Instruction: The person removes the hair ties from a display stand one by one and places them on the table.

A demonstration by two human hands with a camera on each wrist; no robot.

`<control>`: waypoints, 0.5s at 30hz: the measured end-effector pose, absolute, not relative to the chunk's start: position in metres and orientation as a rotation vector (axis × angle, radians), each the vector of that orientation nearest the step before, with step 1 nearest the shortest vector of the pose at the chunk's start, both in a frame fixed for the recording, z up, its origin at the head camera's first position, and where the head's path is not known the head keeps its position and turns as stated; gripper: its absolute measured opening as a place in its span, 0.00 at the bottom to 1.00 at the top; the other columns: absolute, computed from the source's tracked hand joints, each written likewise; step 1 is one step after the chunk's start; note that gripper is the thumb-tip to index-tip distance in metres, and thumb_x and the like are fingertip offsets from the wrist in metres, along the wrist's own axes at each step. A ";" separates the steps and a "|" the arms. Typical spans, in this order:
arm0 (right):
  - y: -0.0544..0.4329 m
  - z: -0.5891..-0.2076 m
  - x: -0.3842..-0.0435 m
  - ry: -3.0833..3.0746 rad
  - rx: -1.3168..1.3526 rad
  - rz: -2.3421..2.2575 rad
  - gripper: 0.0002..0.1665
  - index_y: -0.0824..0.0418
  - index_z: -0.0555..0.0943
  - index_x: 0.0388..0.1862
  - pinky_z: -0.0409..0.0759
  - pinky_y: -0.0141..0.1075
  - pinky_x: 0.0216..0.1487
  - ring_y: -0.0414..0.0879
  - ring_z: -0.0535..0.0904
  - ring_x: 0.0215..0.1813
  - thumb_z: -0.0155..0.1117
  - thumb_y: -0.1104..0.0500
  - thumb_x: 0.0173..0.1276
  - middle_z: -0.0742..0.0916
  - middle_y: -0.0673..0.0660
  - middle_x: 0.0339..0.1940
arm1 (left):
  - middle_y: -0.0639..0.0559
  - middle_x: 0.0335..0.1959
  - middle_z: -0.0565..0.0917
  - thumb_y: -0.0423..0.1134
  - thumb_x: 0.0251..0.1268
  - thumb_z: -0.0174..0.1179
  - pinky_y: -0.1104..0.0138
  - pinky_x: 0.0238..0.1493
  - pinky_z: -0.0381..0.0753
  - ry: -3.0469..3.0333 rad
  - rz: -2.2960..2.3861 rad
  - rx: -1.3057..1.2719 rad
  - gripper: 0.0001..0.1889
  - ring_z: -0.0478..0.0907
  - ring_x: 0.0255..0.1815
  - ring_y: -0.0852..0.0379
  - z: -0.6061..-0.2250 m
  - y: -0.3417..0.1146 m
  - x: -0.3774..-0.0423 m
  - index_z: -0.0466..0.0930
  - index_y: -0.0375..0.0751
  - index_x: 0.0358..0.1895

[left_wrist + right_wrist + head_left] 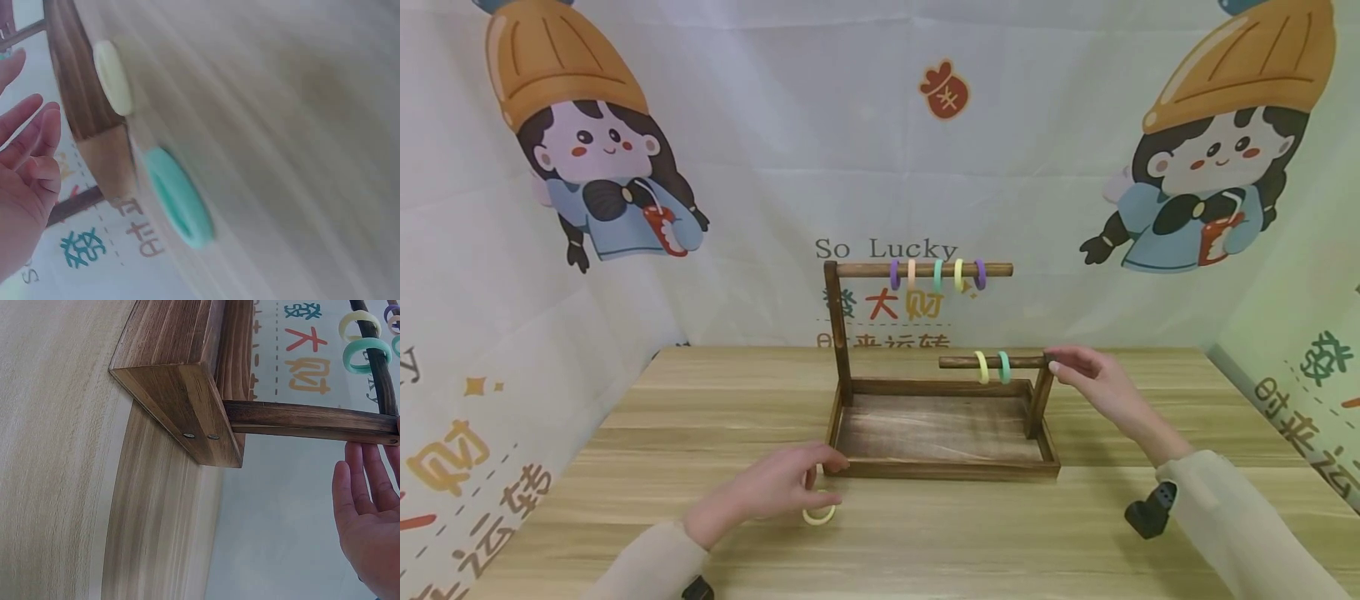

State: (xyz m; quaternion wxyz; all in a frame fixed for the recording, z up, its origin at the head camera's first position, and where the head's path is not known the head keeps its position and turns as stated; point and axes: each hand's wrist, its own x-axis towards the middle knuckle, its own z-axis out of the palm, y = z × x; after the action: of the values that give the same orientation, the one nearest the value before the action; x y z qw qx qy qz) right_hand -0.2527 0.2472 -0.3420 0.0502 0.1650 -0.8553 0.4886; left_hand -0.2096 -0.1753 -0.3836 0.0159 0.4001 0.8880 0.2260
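A wooden rack [940,471] with a tray base and two horizontal bars stands on the table. At the top of its short right post [1040,400], my right hand [1101,383] holds on with thumb and fingertips; the right wrist view shows the fingers against the post's end. My left hand [782,483] hovers by the tray's front left corner, fingers loosely bent and holding nothing. Below it lies a pale yellow ring [818,518]. A teal ring [179,197] also lies on the table in the left wrist view, hidden in the head view.
Several coloured rings hang on the upper bar [996,270], purple ones at both ends of the row. On the lower bar [955,362] hang a yellow ring [982,367] and a teal ring [1004,367]. Behind the wooden table [737,383] is a printed cloth backdrop [805,125].
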 end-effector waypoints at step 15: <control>0.248 -0.344 -0.253 -2.598 0.505 1.489 0.28 0.66 0.66 0.59 0.71 0.39 0.49 0.53 0.69 0.54 0.49 0.49 0.67 0.73 0.63 0.55 | 0.55 0.41 0.78 0.44 0.55 0.60 0.71 0.28 0.75 2.675 1.066 1.481 0.16 0.75 0.35 0.57 -0.373 -0.126 -0.227 0.76 0.43 0.46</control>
State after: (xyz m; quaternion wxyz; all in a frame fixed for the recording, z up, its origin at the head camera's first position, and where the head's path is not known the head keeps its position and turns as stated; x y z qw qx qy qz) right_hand -0.2533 0.2482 -0.3437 0.0522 0.1662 -0.8544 0.4896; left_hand -0.2275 -0.1260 -0.3726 -0.0483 0.4567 0.8252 0.3289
